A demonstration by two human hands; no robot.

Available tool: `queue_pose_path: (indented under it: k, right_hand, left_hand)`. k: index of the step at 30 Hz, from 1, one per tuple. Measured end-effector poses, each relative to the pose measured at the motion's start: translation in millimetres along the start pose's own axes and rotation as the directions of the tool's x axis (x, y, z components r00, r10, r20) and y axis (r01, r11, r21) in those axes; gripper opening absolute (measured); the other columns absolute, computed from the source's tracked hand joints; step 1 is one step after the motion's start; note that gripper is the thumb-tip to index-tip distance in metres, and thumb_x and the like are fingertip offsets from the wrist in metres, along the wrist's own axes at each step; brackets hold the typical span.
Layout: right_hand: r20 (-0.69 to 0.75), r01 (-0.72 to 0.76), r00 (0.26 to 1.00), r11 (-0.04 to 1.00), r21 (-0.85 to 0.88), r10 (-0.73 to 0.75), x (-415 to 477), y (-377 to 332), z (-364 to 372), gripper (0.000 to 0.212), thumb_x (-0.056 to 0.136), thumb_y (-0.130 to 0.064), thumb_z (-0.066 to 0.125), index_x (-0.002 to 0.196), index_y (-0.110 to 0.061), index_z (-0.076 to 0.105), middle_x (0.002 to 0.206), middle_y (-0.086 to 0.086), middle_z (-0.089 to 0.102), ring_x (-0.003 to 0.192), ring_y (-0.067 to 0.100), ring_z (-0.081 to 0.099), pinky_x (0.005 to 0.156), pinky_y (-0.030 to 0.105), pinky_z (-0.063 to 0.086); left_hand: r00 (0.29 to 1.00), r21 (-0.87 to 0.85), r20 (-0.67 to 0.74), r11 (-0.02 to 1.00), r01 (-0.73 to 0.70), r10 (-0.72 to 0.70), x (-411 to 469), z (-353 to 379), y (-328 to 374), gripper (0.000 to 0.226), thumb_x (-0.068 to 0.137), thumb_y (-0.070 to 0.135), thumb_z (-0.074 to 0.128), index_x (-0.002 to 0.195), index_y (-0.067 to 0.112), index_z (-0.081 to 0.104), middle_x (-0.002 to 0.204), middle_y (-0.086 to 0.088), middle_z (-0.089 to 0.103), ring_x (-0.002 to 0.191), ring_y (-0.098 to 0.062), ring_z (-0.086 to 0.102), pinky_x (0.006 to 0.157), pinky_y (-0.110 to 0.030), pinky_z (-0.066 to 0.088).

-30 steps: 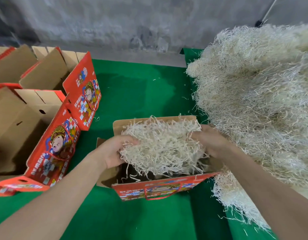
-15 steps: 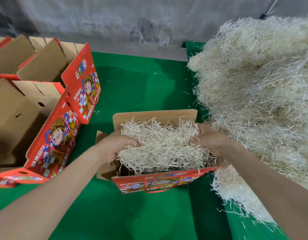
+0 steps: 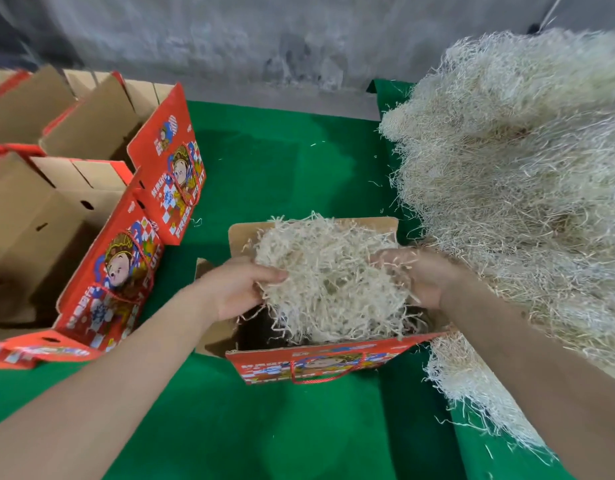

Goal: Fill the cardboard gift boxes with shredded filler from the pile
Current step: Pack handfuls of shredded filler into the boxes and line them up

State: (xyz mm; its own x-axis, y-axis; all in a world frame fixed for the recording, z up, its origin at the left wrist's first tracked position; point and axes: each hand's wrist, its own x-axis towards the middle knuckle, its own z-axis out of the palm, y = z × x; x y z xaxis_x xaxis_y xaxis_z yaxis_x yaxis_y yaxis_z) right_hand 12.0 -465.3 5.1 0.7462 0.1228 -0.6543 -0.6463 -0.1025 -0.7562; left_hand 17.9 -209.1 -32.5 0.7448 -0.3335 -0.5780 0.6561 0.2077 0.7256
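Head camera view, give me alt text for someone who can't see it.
The left hand and right hand grip a clump of shredded filler at the mouth of an open red gift box on a green table. A big filler pile lies to the right; more open boxes stand on the left.
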Motion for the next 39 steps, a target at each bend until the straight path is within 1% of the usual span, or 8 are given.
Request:
queue_pose_path:
  k: [3, 11, 19, 26, 29, 32, 36, 39]
  right_hand:
    - [0.181, 0.002, 0.984, 1.000, -0.004, -0.002, 0, 1, 18, 0.046, 0.061, -0.028, 0.073, 0.106, -0.027, 0.060, 0.116, 0.003, 0.058, 0.119, 0.017, 0.047, 0.104, 0.041, 0.035]
    - [0.037, 0.110, 0.994, 0.976, -0.185, -0.105, 21, 10, 25, 0.059, 0.069, 0.004, 0.070, 0.124, -0.002, 0.051, 0.127, 0.014, 0.055, 0.125, 0.031, 0.045, 0.109, 0.049, 0.030]
    - [0.081, 0.103, 0.992, 0.988, -0.115, -0.094, 10, 6, 18, 0.086, 0.049, -0.019, 0.085, 0.125, -0.010, 0.046, 0.124, 0.010, 0.058, 0.120, 0.021, 0.049, 0.106, 0.049, 0.032]
    - [-0.073, 0.152, 0.981, 0.951, -0.270, -0.177, 14, 6, 33, 0.036, 0.076, 0.002, 0.069, 0.110, -0.003, 0.060, 0.115, 0.012, 0.063, 0.110, 0.033, 0.058, 0.099, 0.042, 0.044]
    - [-0.110, 0.122, 0.981, 0.950, -0.287, -0.159, 4, 4, 16, 0.014, 0.077, 0.002, 0.066, 0.083, -0.007, 0.056, 0.092, 0.003, 0.063, 0.093, 0.026, 0.059, 0.091, 0.031, 0.043]
    - [-0.111, 0.145, 0.979, 0.967, -0.212, -0.171, -1, 3, 6, 0.027, 0.076, 0.005, 0.065, 0.067, -0.013, 0.046, 0.056, -0.007, 0.059, 0.064, 0.005, 0.053, 0.080, 0.026, 0.033]
    - [-0.086, 0.121, 0.987, 0.975, -0.186, -0.139, -4, 3, 0, 0.038, 0.062, -0.005, 0.073, 0.090, -0.010, 0.048, 0.092, -0.003, 0.052, 0.108, 0.021, 0.045, 0.104, 0.039, 0.028]
    - [-0.088, 0.087, 0.991, 0.990, -0.115, -0.098, -1, 2, -2, 0.077, 0.061, -0.006, 0.075, 0.128, -0.003, 0.038, 0.122, 0.012, 0.050, 0.126, 0.031, 0.037, 0.107, 0.046, 0.030]
  left_hand:
    - [0.998, 0.198, -0.051, 0.980, 0.030, -0.020, 6, 18, -10, 0.127, 0.047, 0.015, 0.082, 0.147, 0.007, 0.005, 0.146, -0.010, 0.026, 0.139, -0.025, 0.020, 0.114, -0.039, 0.014]
    - [0.994, -0.005, 0.045, 0.995, 0.100, -0.100, 0, 15, -6, 0.031, 0.066, 0.003, 0.061, 0.095, 0.010, 0.055, 0.096, -0.006, 0.060, 0.082, -0.022, 0.064, 0.067, -0.037, 0.053]
    - [0.994, 0.001, -0.106, 0.999, 0.041, -0.041, 2, 16, -10, 0.074, 0.057, 0.020, 0.076, 0.125, 0.008, 0.050, 0.125, -0.001, 0.047, 0.119, -0.017, 0.040, 0.112, -0.044, 0.022]
    - [0.993, 0.082, -0.108, 0.996, -0.028, 0.037, 10, 29, -13, 0.014, 0.079, -0.006, 0.062, 0.088, 0.001, 0.054, 0.089, -0.010, 0.058, 0.079, -0.015, 0.060, 0.076, -0.027, 0.049]
    - [0.948, 0.148, -0.305, 0.988, -0.052, 0.096, 10, 18, -7, 0.033, 0.078, -0.014, 0.056, 0.108, -0.003, 0.048, 0.100, -0.008, 0.052, 0.082, -0.017, 0.056, 0.055, -0.023, 0.047]
    - [0.900, 0.294, -0.384, 0.951, -0.091, 0.205, 16, 10, -7, 0.060, 0.078, -0.014, 0.053, 0.133, 0.003, 0.036, 0.117, 0.000, 0.043, 0.103, -0.022, 0.050, 0.070, -0.028, 0.050]
    - [0.823, 0.423, -0.433, 0.889, -0.176, 0.368, 11, 11, -5, 0.052, 0.080, -0.015, 0.041, 0.119, 0.016, 0.056, 0.108, -0.001, 0.062, 0.102, -0.019, 0.057, 0.102, -0.046, 0.041]
    - [0.937, 0.226, -0.274, 0.962, -0.155, 0.215, 3, 1, 1, 0.044, 0.079, -0.011, 0.042, 0.115, 0.011, 0.056, 0.123, -0.009, 0.061, 0.102, -0.022, 0.062, 0.093, -0.051, 0.047]
